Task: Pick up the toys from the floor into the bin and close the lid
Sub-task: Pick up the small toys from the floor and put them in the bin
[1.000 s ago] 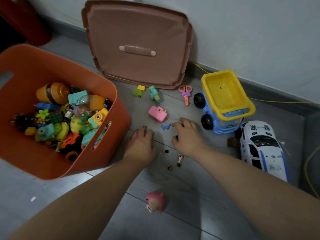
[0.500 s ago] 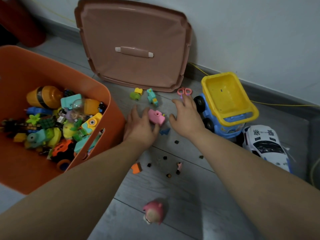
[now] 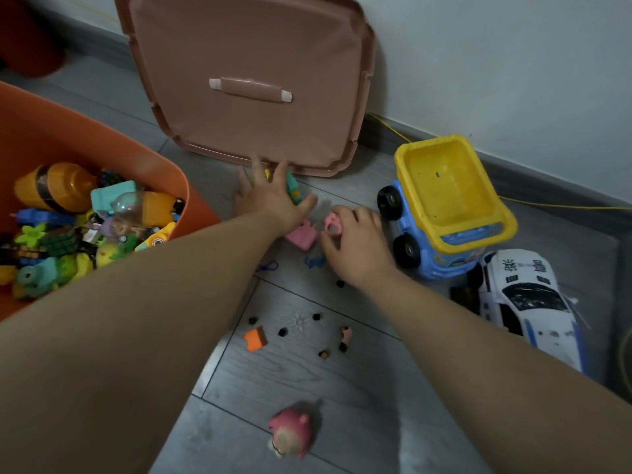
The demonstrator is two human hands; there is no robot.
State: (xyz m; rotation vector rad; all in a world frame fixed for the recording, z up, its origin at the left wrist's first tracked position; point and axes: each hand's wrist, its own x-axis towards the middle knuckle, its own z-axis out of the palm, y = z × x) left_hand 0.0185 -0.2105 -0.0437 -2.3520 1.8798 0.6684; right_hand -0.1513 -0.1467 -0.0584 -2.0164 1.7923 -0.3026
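Orange plastic fills the left of the frame: the bin (image 3: pixel 102 142) stands open on the floor, heaped with toys, and its brown lid (image 3: pixel 249 80) leans on the wall at upper centre, I judge so the mouth stays free for loading. My left hand (image 3: pixel 273 200) reaches to the foot of the lid, fingers (image 3: pixel 254 164) straight and splayed, holding nothing, laid over the teal toy (image 3: pixel 294 189) as if to rake it in. My right hand (image 3: pixel 355 248), at mid-frame, has its fingers (image 3: pixel 359 213) curled round the pink scissors (image 3: pixel 331 225), pinching one loop. A pink camera toy (image 3: pixel 302 236) lies between the hands, partly under my left wrist. Right of centre, the dump truck (image 3: pixel 444 186) and the white police car (image 3: pixel 526 302) sit just beside each other. An orange block (image 3: pixel 255 338) and a pink plush (image 3: pixel 290 431) wait lower down among small dark bits. Working both hands at once looks meant to save trips to the bin, and most of the clearing is left, the lid last
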